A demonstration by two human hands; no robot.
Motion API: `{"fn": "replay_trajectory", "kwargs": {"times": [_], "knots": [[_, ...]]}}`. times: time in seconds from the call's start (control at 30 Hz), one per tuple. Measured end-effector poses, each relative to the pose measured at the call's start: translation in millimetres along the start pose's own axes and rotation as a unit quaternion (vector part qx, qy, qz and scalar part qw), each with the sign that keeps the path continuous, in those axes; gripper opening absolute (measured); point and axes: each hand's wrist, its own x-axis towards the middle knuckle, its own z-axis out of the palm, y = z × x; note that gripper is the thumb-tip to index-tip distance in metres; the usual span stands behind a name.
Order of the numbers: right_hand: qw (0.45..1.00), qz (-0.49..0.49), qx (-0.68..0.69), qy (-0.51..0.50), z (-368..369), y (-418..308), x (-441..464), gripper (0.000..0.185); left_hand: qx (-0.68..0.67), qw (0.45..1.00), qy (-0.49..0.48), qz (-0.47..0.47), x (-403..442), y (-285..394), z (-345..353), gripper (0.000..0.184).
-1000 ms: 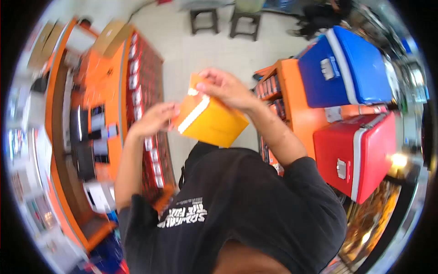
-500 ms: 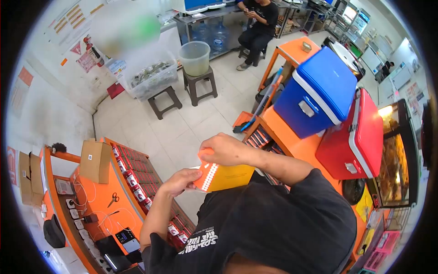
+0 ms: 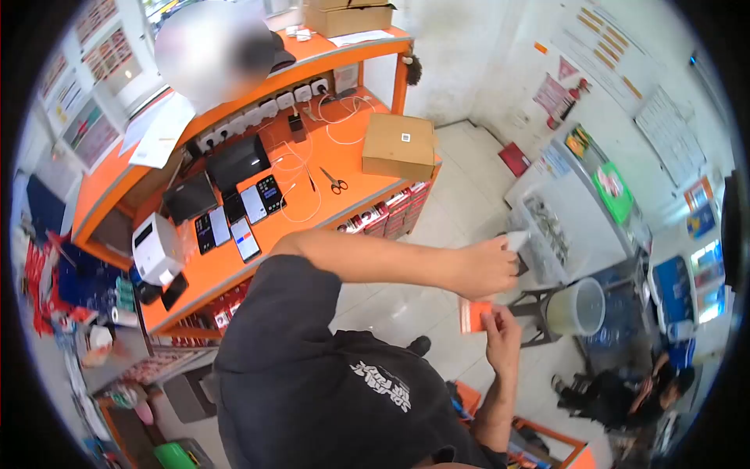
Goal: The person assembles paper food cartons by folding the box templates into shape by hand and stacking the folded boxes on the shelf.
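In the head view my left hand (image 3: 491,266) is stretched out from the upper arm, fingers closed. A small white piece (image 3: 516,240), like paper or plastic, sticks out from its fingertips. Just below it, my right hand (image 3: 504,328) pinches a flat orange paper packet (image 3: 474,315) with a pale band along one edge. The left wrist passes just over the packet's top edge. Whether the left fingers touch the packet cannot be seen.
An orange counter (image 3: 328,211) holds several phones, scissors (image 3: 336,182), a cardboard box (image 3: 398,144) and a white printer (image 3: 158,248). A clear bin (image 3: 539,246) and a bucket (image 3: 576,307) on a stool stand ahead. A seated person (image 3: 617,397) is at lower right.
My view has swung left toward the counter. My right hand, earlier gripping the packet's top, now pinches its side. My left hand has left the packet's edge and a white piece shows in it.
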Motion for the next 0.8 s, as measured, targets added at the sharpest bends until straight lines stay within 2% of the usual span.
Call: {"fn": "replay_trajectory", "kwargs": {"times": [0.03,0.07,0.17,0.27,0.37,0.4,0.53,0.57,0.67,0.77,0.8], "knots": [[0.998,-0.026,0.031,0.038,-8,17,14,0.018,-0.018,0.988,0.15,-0.028,2,4,1,0.035],[0.995,-0.02,0.08,0.056,-15,18,27,0.017,-0.034,0.954,0.294,-0.052,4,9,2,0.035],[0.967,-0.062,0.242,0.053,-30,36,62,0.019,-0.127,0.892,0.296,-0.316,13,26,30,0.037],[0.951,-0.085,0.294,-0.036,-31,46,103,0.017,-0.317,0.756,0.432,-0.378,45,30,84,0.046],[0.935,-0.089,0.325,-0.108,-17,52,121,0.014,-0.326,0.703,0.428,-0.465,44,33,91,0.051],[0.934,-0.082,0.321,-0.131,-14,52,123,0.014,-0.238,0.713,0.466,-0.467,43,31,99,0.052],[0.939,-0.05,0.255,-0.224,-12,54,127,0.02,-0.248,0.699,0.403,-0.535,30,35,92,0.052],[0.94,-0.048,0.228,-0.251,-12,49,131,0.023,-0.271,0.676,0.443,-0.523,27,32,97,0.051],[0.899,-0.074,0.256,-0.346,-18,22,134,0.034,-0.33,0.595,0.549,-0.486,17,28,118,0.051],[0.918,-0.19,0.277,-0.209,4,26,147,0.041,-0.165,0.657,0.502,-0.537,-7,34,116,0.05],[0.916,-0.18,0.282,-0.223,7,18,152,0.037,-0.137,0.663,0.504,-0.537,-16,35,118,0.049]]}}
